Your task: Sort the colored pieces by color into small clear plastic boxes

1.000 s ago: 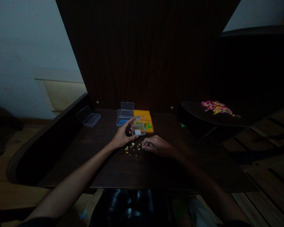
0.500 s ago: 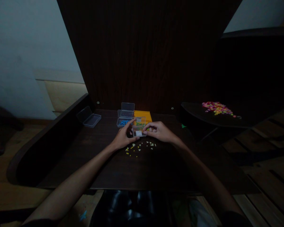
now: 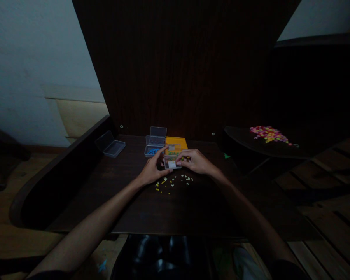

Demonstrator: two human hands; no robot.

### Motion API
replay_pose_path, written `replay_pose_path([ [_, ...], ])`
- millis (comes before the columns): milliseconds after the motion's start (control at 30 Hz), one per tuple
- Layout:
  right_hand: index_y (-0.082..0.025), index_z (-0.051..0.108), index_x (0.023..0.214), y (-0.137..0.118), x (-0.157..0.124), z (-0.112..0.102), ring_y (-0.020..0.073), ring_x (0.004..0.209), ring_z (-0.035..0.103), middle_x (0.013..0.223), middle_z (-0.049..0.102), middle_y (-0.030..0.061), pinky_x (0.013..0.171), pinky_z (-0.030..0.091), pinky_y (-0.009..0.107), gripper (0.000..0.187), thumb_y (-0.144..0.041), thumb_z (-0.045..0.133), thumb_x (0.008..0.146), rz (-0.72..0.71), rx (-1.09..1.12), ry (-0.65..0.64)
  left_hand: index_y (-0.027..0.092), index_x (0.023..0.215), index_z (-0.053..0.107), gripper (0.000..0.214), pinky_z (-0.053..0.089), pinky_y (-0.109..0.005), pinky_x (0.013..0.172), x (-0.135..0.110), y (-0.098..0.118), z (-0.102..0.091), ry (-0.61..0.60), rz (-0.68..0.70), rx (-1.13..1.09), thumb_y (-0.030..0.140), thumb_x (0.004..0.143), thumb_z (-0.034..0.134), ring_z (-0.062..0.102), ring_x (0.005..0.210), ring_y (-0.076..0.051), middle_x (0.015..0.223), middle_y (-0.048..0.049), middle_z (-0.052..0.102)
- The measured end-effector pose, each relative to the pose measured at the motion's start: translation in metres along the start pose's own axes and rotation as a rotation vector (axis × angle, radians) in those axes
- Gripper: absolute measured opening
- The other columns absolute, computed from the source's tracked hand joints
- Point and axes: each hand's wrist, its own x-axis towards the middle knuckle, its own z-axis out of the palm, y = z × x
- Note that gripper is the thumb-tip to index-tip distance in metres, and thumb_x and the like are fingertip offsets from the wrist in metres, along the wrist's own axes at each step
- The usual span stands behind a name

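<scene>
One second ago your right hand [image 3: 196, 160] was at the pale bits [image 3: 188, 179]; now its bunched fingertips are at the clear box [image 3: 172, 164], pinching what, I cannot tell. Your left hand [image 3: 149, 170] grips its left end between thumb and forefinger. It sits on the dark desk [image 3: 151, 214], orange case [image 3: 175, 141] on its far side; pale wall [image 3: 41, 58] at left.

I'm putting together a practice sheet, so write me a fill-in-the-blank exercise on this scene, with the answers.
1. Between the left hand and the right hand is a clear box with a ____ label.
2. Loose pieces lie scattered on the table, some whitish, others ____.
3. The open box just left of the clear box holds small pieces coloured ____.
4. A mixed-colour pile rests on a shelf to the ____ of the table.

Missing words: white; yellow; blue; right.
</scene>
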Motion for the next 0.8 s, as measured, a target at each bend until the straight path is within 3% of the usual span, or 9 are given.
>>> replay_pose_path([
  [300,-0.015,0.073,0.092,-0.001,0.002,0.003,0.0143,0.070,0.062,0.086,0.073,0.0058,0.065,0.044,0.024,0.014,-0.014,0.063,0.083,-0.013,-0.161,-0.050,0.022,0.147,0.031,0.088,0.055,-0.039,0.078,-0.001,-0.002,0.003,-0.015,0.022,0.025,0.033,0.072,0.077,0.061,0.085,-0.021,0.107,-0.0093,0.062],
  [500,-0.019,0.072,0.101,-0.001,0.004,0.006,0.0185,0.087,0.067,0.099,0.074,0.0060,0.074,0.046,0.027,0.020,-0.017,0.062,0.084,0.004,-0.327,-0.095,0.021,0.146,0.032,0.087,0.055,-0.037,0.077,-0.002,-0.002,0.003,-0.027,0.029,0.052,0.035,0.073,0.076,0.059,0.084,-0.020,0.104,-0.0082,0.062],
  [800,-0.022,0.071,0.109,-0.017,0.003,0.005,0.0220,0.095,0.066,0.108,0.073,0.0068,0.076,0.045,0.028,0.024,-0.021,0.058,0.088,0.086,-0.531,-0.182,0.020,0.146,0.032,0.087,0.054,-0.036,0.077,-0.002,0.001,0.003,-0.042,0.007,0.036,0.033,0.072,0.077,0.059,0.081,-0.018,0.105,-0.0077,0.062],
])
